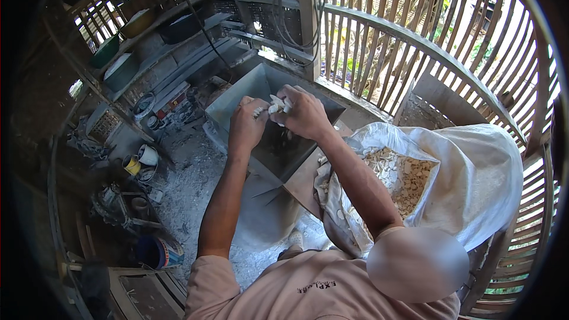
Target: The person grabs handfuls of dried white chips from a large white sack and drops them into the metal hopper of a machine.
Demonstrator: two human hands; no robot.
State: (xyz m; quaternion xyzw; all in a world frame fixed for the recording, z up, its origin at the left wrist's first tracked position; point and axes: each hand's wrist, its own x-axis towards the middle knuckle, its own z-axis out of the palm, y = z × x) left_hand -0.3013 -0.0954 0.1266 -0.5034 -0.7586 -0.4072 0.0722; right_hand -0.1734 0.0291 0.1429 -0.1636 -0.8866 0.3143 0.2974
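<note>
Both of my hands are raised over a square grey metal hopper [323,96]. My left hand [246,123] is closed, with bits of pale chips [258,112] showing between its fingers. Close beside it, my right hand [307,114] is curled around a larger clump of dry white chips [277,105]. A few small pale pieces appear below the hands, inside the hopper; the hopper's bottom is dark and partly hidden. To the right, under my right forearm, a big white woven sack [477,169] lies open, holding many cream-coloured chips [409,179].
Slatted wooden walls [379,35] curve around the back and right. Basins of white powder, including a teal one [122,72], stand on shelves at the left. Small pails [147,154], a blue bucket [159,252] and clutter sit on the dusty floor [192,184]. Cables [287,18] hang from a post.
</note>
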